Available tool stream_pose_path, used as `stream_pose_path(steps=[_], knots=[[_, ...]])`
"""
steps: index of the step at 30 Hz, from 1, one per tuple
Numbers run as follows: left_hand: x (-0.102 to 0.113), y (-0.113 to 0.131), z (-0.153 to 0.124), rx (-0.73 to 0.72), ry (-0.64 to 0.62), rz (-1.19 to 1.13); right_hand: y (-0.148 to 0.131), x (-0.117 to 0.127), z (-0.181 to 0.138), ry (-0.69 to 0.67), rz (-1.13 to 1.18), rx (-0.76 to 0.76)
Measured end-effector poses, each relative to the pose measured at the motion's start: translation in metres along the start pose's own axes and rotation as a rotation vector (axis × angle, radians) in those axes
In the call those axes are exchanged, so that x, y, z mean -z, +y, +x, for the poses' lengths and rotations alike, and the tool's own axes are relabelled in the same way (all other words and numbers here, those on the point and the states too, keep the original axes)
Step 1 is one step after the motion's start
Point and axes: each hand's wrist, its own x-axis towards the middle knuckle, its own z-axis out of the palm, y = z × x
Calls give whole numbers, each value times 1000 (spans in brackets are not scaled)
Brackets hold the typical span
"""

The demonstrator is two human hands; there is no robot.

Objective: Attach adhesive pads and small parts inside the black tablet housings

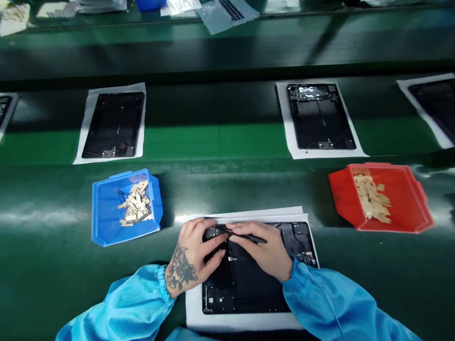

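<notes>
A black tablet housing [249, 286] lies open on a white sheet [199, 316] right in front of me. My left hand [192, 252] rests on its upper left corner with fingers curled and pressed against a small part there. My right hand [264, 250] lies across the top of the housing and grips a thin black tool [251, 238], its tip pointing left toward the left fingers. Both sleeves are light blue.
A blue bin [105, 223] with small tan parts and wires sits at my left. A red bin [408, 202] with tan pieces sits at my right. More black housings [114, 124] [320, 117] on white sheets lie on the green belt [222, 143] behind.
</notes>
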Motion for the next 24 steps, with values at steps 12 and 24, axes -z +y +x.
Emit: stream_pose_path(steps=[12, 24], knots=[[1, -2, -3, -40, 57, 71, -7, 9, 1, 183, 22, -160], [-4, 14, 44, 64, -47, 127, -23, 42, -4, 441, 177, -192]])
